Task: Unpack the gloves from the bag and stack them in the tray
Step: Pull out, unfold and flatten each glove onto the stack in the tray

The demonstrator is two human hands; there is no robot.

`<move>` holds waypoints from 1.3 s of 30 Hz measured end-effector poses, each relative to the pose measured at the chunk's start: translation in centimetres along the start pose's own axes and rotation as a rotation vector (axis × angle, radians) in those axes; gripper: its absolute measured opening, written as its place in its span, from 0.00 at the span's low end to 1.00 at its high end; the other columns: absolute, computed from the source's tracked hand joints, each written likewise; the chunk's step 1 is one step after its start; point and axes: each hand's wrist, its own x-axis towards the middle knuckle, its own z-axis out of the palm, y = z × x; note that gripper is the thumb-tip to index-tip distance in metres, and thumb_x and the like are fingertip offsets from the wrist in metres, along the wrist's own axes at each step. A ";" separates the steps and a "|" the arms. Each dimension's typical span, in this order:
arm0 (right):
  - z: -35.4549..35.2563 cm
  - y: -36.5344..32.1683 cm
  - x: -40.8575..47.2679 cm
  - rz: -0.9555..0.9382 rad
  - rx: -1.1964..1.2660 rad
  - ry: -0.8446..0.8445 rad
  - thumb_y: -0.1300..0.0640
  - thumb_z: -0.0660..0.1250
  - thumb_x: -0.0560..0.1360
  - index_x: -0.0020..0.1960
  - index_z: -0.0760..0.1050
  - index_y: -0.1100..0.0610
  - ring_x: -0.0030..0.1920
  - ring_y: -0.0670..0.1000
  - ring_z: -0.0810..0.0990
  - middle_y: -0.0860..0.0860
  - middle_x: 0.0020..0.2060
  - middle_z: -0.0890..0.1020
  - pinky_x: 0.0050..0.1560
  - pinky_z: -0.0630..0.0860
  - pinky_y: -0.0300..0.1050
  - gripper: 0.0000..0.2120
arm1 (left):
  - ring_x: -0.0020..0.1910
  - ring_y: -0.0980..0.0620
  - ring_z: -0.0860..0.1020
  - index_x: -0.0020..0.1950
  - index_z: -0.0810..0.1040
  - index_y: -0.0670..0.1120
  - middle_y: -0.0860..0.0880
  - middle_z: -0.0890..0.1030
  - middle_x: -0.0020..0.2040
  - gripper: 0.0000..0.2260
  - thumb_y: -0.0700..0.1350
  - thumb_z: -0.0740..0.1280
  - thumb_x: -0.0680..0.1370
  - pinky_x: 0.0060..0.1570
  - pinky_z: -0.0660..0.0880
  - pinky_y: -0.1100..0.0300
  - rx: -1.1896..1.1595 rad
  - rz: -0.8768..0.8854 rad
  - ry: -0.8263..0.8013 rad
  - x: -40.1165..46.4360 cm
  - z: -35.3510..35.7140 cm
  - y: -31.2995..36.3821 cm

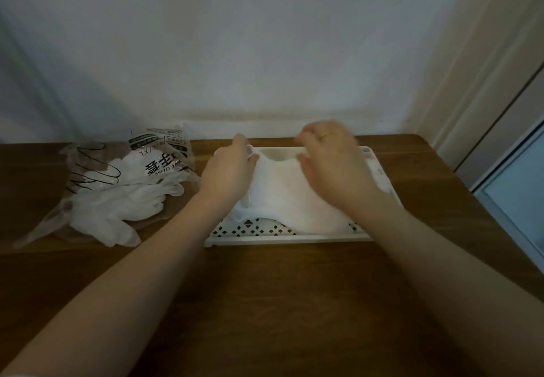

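Observation:
A white perforated tray [282, 238] sits on the wooden table in front of me. A stack of white gloves [288, 200] lies spread inside it. My left hand [229, 170] is at the far left corner of the top glove and pinches its edge between thumb and fingers. My right hand [332, 164] is over the far right part of the stack, blurred, with curled fingers and the thumb on the top glove's far edge. To the left lies the clear printed bag [164, 152], with several white gloves [117, 214] spilling out of its open end.
The brown table [279, 303] stands against a white wall. Its right edge runs diagonally past the tray, with a door frame and a pale panel [515, 188] beyond it. The bag lies close to the tray's left side.

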 end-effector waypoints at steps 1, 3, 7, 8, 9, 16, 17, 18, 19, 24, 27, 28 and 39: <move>0.1 -1.0 -0.2 -0.069 0.072 -0.135 0.55 0.63 0.78 0.65 0.71 0.61 0.66 0.60 0.69 0.58 0.65 0.73 0.67 0.63 0.53 0.18 | 0.43 0.42 0.76 0.60 0.67 0.42 0.43 0.77 0.46 0.12 0.48 0.58 0.81 0.39 0.73 0.53 0.035 0.001 0.011 0.0 0.1 -0.1; 1.1 -1.4 -1.0 -0.116 0.071 -0.479 0.44 0.55 0.80 0.75 0.57 0.56 0.74 0.55 0.57 0.54 0.74 0.61 0.73 0.52 0.49 0.28 | 0.39 0.43 0.75 0.60 0.65 0.43 0.43 0.77 0.45 0.11 0.47 0.57 0.81 0.35 0.71 0.53 0.115 0.000 0.013 -0.1 0.3 -0.5; 3.0 1.4 -2.2 0.027 -0.080 -0.719 0.28 0.50 0.72 0.77 0.44 0.48 0.76 0.55 0.42 0.50 0.77 0.49 0.72 0.32 0.59 0.41 | 0.37 0.42 0.74 0.60 0.61 0.42 0.43 0.75 0.42 0.11 0.45 0.57 0.81 0.33 0.69 0.53 0.088 -0.017 0.008 -0.1 0.9 -1.5; 3.1 2.1 -2.2 0.055 -0.104 -0.725 0.25 0.50 0.69 0.77 0.43 0.47 0.76 0.56 0.40 0.49 0.77 0.47 0.70 0.30 0.62 0.44 | 0.37 0.41 0.75 0.59 0.61 0.42 0.42 0.75 0.43 0.10 0.44 0.57 0.81 0.33 0.70 0.51 0.063 -0.017 0.012 -0.1 0.9 -1.7; 3.1 2.7 -2.3 0.078 -0.118 -0.737 0.23 0.51 0.67 0.77 0.42 0.46 0.76 0.56 0.39 0.49 0.77 0.46 0.69 0.29 0.64 0.47 | 0.38 0.40 0.75 0.58 0.61 0.43 0.42 0.75 0.44 0.09 0.43 0.57 0.81 0.35 0.72 0.50 0.051 -0.013 0.009 0.0 1.0 -1.9; 3.7 4.4 -2.6 0.198 0.022 -0.868 0.23 0.64 0.59 0.76 0.35 0.44 0.75 0.57 0.35 0.51 0.76 0.36 0.73 0.37 0.62 0.59 | 0.38 0.46 0.71 0.58 0.70 0.43 0.43 0.65 0.57 0.10 0.36 0.62 0.77 0.37 0.72 0.56 0.192 0.058 -0.082 -0.5 1.8 -2.6; 3.7 4.4 -2.3 0.197 0.026 -0.888 0.24 0.64 0.59 0.76 0.34 0.45 0.75 0.57 0.35 0.52 0.76 0.36 0.72 0.37 0.62 0.59 | 0.37 0.48 0.70 0.59 0.70 0.42 0.43 0.64 0.59 0.12 0.35 0.63 0.76 0.39 0.73 0.56 0.210 0.034 -0.099 -0.5 1.7 -2.4; 3.6 4.4 -2.1 0.198 0.021 -0.907 0.24 0.65 0.59 0.76 0.34 0.45 0.75 0.57 0.35 0.52 0.76 0.36 0.72 0.37 0.62 0.59 | 0.38 0.49 0.69 0.60 0.70 0.41 0.42 0.64 0.61 0.14 0.35 0.64 0.75 0.42 0.73 0.57 0.231 0.013 -0.123 -0.6 1.5 -2.2; 3.3 4.2 -1.9 0.205 0.003 -0.919 0.24 0.64 0.59 0.76 0.35 0.45 0.75 0.58 0.35 0.51 0.76 0.35 0.71 0.35 0.64 0.59 | 0.40 0.49 0.69 0.60 0.70 0.40 0.41 0.63 0.63 0.14 0.35 0.65 0.75 0.45 0.74 0.57 0.241 0.005 -0.148 -0.6 1.4 -2.0; 0.1 1.5 -1.4 0.136 -0.059 -0.684 0.22 0.54 0.62 0.77 0.51 0.49 0.75 0.56 0.35 0.52 0.76 0.38 0.72 0.35 0.60 0.51 | 0.55 0.45 0.74 0.67 0.71 0.47 0.46 0.58 0.71 0.18 0.46 0.63 0.77 0.48 0.73 0.54 0.067 0.073 -0.039 -2.0 -0.6 -1.3; -2.5 -2.8 -0.3 -0.010 0.130 -0.480 0.32 0.57 0.72 0.65 0.70 0.52 0.75 0.53 0.53 0.52 0.76 0.56 0.72 0.57 0.53 0.31 | 0.47 0.53 0.73 0.65 0.72 0.48 0.49 0.69 0.62 0.17 0.41 0.61 0.77 0.46 0.70 0.59 -0.115 0.247 0.140 -3.9 -2.9 -1.5; -3.1 -4.2 -0.1 -0.070 0.161 -0.411 0.38 0.59 0.76 0.60 0.73 0.53 0.72 0.52 0.60 0.52 0.72 0.64 0.68 0.64 0.51 0.23 | 0.44 0.54 0.72 0.63 0.74 0.46 0.48 0.72 0.59 0.15 0.39 0.61 0.76 0.45 0.69 0.59 -0.166 0.319 0.195 -4.5 -3.7 -1.5; 2.8 -17.8 0.3 -0.143 0.405 -0.501 0.57 0.55 0.81 0.60 0.73 0.58 0.50 0.50 0.77 0.53 0.52 0.79 0.53 0.75 0.47 0.12 | 0.73 0.41 0.55 0.47 0.81 0.50 0.46 0.62 0.73 0.06 0.42 0.68 0.72 0.69 0.50 0.44 0.353 0.172 0.135 -9.2 -8.6 -13.2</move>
